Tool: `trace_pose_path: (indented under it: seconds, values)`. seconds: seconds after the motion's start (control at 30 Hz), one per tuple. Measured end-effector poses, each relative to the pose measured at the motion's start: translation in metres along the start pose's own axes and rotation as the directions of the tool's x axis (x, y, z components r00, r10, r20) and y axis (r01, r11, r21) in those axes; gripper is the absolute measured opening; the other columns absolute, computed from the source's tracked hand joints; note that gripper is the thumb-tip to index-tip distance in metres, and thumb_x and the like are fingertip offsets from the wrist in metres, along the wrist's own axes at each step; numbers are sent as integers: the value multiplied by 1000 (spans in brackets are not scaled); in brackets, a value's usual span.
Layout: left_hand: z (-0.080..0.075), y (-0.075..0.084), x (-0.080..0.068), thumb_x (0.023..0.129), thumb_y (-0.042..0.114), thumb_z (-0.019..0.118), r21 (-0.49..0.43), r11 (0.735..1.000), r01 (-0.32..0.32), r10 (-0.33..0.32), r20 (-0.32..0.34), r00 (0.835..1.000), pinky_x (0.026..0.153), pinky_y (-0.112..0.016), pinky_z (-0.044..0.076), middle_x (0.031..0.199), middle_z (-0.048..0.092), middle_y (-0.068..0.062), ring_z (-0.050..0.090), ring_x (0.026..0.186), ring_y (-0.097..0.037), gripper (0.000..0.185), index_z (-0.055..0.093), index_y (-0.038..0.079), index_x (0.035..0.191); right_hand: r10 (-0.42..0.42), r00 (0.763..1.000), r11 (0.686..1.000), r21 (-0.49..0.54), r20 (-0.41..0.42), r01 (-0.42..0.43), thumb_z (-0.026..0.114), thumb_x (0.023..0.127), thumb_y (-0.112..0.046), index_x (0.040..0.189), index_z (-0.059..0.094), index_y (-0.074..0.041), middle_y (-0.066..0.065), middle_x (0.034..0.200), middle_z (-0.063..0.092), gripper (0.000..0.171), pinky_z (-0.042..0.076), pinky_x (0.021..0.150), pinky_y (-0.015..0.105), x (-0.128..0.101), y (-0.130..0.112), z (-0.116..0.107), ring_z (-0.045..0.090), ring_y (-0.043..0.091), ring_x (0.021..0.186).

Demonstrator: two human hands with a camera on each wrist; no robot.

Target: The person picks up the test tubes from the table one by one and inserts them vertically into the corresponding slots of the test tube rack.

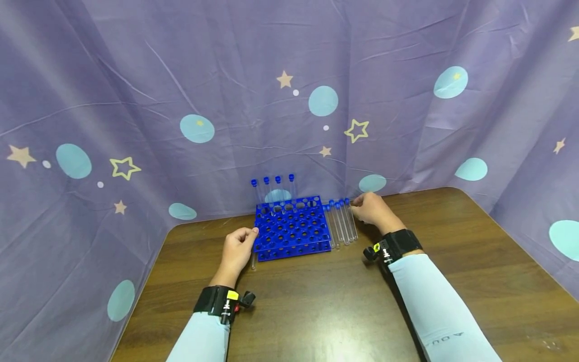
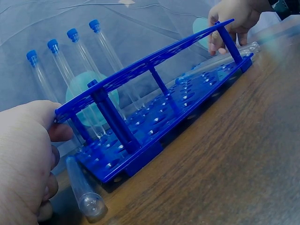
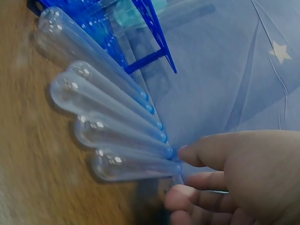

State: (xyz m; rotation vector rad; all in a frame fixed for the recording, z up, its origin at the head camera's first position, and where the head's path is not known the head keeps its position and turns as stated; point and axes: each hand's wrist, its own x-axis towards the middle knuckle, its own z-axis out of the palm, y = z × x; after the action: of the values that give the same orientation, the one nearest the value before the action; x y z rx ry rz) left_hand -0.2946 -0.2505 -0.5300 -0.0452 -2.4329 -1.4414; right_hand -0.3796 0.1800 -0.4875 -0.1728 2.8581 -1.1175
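A blue test tube rack (image 1: pixel 291 226) stands on the table, with several blue-capped test tubes (image 2: pixel 77 35) upright in its back row. My left hand (image 1: pixel 237 250) grips the rack's left end, thumb on the top plate and index finger below it. Under that hand a loose test tube (image 2: pixel 84 192) lies along the rack's left side. Several capped test tubes (image 3: pixel 117 126) lie side by side right of the rack, caps toward the curtain. My right hand (image 1: pixel 373 208) is at the cap end of the rightmost one, thumb and fingers bent, with a gap between them.
A wooden table (image 1: pixel 316 306) carries everything, its back edge against a purple curtain (image 1: pixel 253 100) with stars and spots. Each wrist wears a black strap (image 1: pixel 400 245) with a small camera.
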Motion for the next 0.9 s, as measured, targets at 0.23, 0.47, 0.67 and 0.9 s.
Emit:
trace_pose_path:
  seconds: [0.23, 0.47, 0.67, 0.9]
  values:
    - [2, -1, 1, 111, 28, 76, 8, 1000, -1, 1, 3, 1000, 70, -29, 45, 66, 51, 8, 52, 69, -14, 30, 83, 7, 92, 41, 997, 998, 52, 58, -44, 73, 107, -17, 138, 72, 11, 21, 104, 82, 41, 68, 66, 34, 1, -2, 6, 79, 20, 76]
    - [0, 0, 1, 111, 28, 76, 0, 1000, 3, -3, -4, 1000, 67, -29, 42, 66, 50, 9, 49, 67, -14, 30, 83, 6, 91, 61, 997, 993, 97, 55, -66, 74, 104, -10, 135, 71, 14, 30, 113, 81, 40, 69, 66, 34, 3, -2, 8, 83, 26, 83]
    - [0, 0, -1, 111, 28, 75, -9, 1000, 0, 0, -10, 1000, 65, -28, 40, 65, 49, 9, 48, 66, -12, 33, 82, 5, 89, 92, 993, 994, 60, 73, -96, 74, 103, -12, 137, 70, 13, 33, 129, 77, 43, 70, 68, 35, 3, -3, 6, 84, 33, 94]
    - [0, 0, 1, 111, 29, 75, 2, 1000, 6, -6, -9, 1000, 69, -28, 44, 65, 52, 10, 52, 70, -13, 31, 84, 7, 92, 109, 991, 994, 14, 74, -110, 77, 102, -16, 138, 71, 11, 33, 136, 74, 46, 69, 68, 36, 2, -3, 2, 83, 30, 88]
